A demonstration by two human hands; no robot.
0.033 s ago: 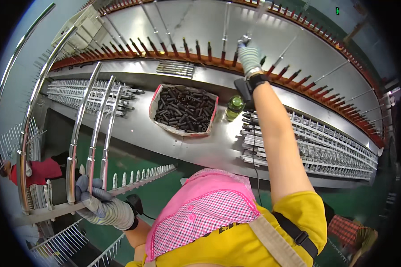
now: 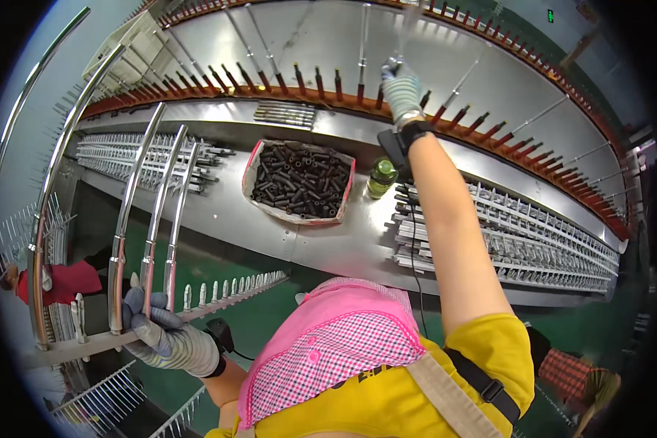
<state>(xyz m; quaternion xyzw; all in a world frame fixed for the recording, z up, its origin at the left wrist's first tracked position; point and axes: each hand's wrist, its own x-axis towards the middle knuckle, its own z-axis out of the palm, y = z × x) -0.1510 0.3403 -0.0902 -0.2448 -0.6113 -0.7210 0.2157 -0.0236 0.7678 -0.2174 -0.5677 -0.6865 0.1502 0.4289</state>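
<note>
My left hand (image 2: 169,339), in a grey-striped glove, is closed around a pale peg rack (image 2: 226,298), at the foot of an upright chrome tube (image 2: 152,244). Several more curved chrome tubes (image 2: 131,197) stand on this rack to the left. Its right stretch carries bare white pegs. My right hand (image 2: 401,89), gloved too, reaches far out over a line of red-brown pegs (image 2: 338,84) with dark tips. Its fingers are closed on a shiny metal tube (image 2: 412,22), blurred at its upper end.
On the steel bench (image 2: 226,208) sits a box (image 2: 288,216) of black sleeves, beside a green-lidded jar (image 2: 381,177). Stacked peg racks (image 2: 533,241) lie right, more (image 2: 146,157) left. Short metal tubes (image 2: 285,113) lie behind the box. Other people (image 2: 69,281) are at the sides.
The line of red-brown pegs has shifted slightly left, and my right hand has moved left along with it. My left hand stays in place on the rack.
</note>
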